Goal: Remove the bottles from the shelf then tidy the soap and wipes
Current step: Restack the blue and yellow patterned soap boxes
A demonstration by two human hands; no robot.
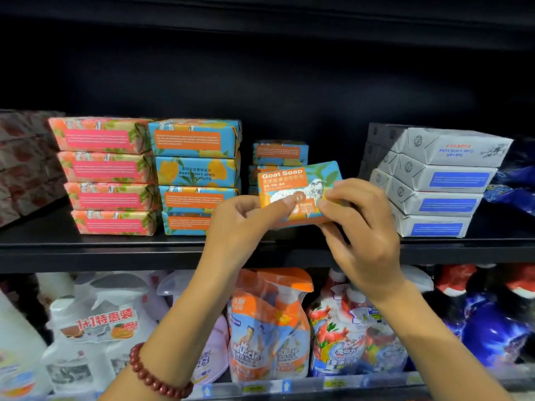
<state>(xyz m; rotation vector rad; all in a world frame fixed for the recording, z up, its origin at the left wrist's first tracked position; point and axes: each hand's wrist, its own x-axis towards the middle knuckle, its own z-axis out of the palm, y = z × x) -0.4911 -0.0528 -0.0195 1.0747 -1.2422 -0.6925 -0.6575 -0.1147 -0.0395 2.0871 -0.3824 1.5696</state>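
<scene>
A blue and orange Goat Soap bar is held in front of the black shelf, its label facing me. My left hand pinches its left end, thumb on the front. My right hand grips its right end with curled fingers. Behind the bar stands a short stack of the same blue soap. Further left are a taller blue soap stack and a pink soap stack. No wipes can be made out.
Grey soap boxes are stacked to the right, with dark blue packs beyond them. Red-patterned packs sit at the far left. The lower shelf holds spray bottles and refill pouches. A red bead bracelet circles my left wrist.
</scene>
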